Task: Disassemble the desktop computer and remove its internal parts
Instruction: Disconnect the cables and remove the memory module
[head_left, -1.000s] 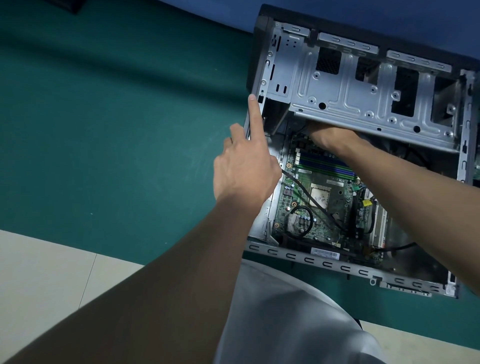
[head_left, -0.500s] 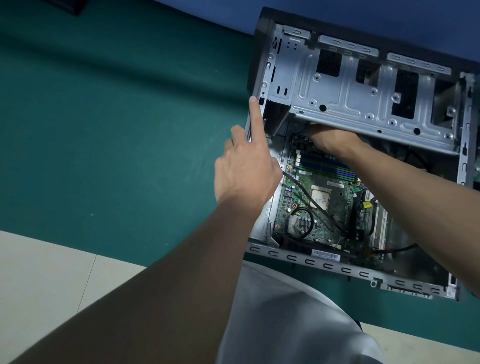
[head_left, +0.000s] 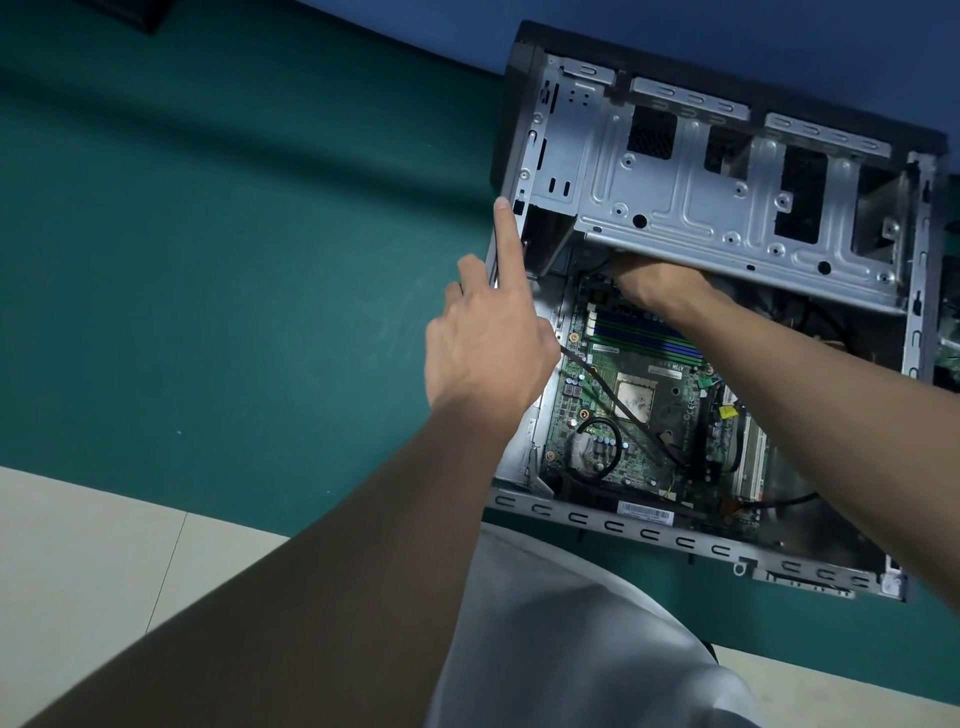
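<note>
Nothing has shifted: the left hand (head_left: 488, 358) lays a straight forefinger, gripping nothing, on the computer case (head_left: 532, 156) edge, and just right of it the right hand (head_left: 657, 286) reaches under the drive cage (head_left: 701, 208), its grip hidden.

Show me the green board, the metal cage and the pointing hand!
motherboard (head_left: 631, 470): head view, green surface near its lower edge.
drive cage (head_left: 691, 208): head view, middle of the flat metal panel.
left hand (head_left: 488, 358): head view, back of the hand.
</note>
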